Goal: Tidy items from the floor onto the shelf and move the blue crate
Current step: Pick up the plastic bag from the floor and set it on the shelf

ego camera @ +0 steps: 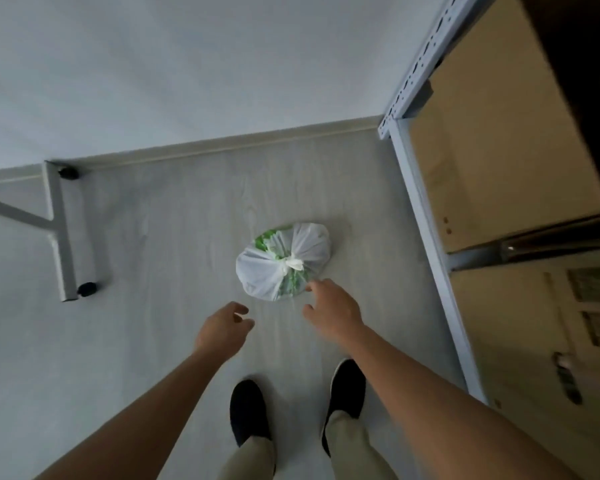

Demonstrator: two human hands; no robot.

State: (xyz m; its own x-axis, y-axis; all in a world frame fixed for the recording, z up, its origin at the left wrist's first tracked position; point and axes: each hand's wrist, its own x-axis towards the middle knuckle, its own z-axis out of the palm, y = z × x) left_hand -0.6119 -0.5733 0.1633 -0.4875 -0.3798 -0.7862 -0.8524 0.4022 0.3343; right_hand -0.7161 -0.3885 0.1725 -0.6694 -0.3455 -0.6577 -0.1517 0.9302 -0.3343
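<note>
A white plastic bag (283, 259), knotted at the top with green contents showing through, sits on the pale wood floor in front of my feet. My right hand (331, 310) hovers just at the bag's near edge, fingers spread, holding nothing. My left hand (224, 327) is lower and to the left of the bag, fingers loosely curled and empty. The metal shelf (418, 188) stands to the right, its wooden boards facing me. No blue crate is in view.
A grey metal stand foot (65, 233) with black feet lies on the floor at the left, near the wall. The skirting board (222, 143) runs behind the bag. Dark items and paper rest on the lower shelf board at the right.
</note>
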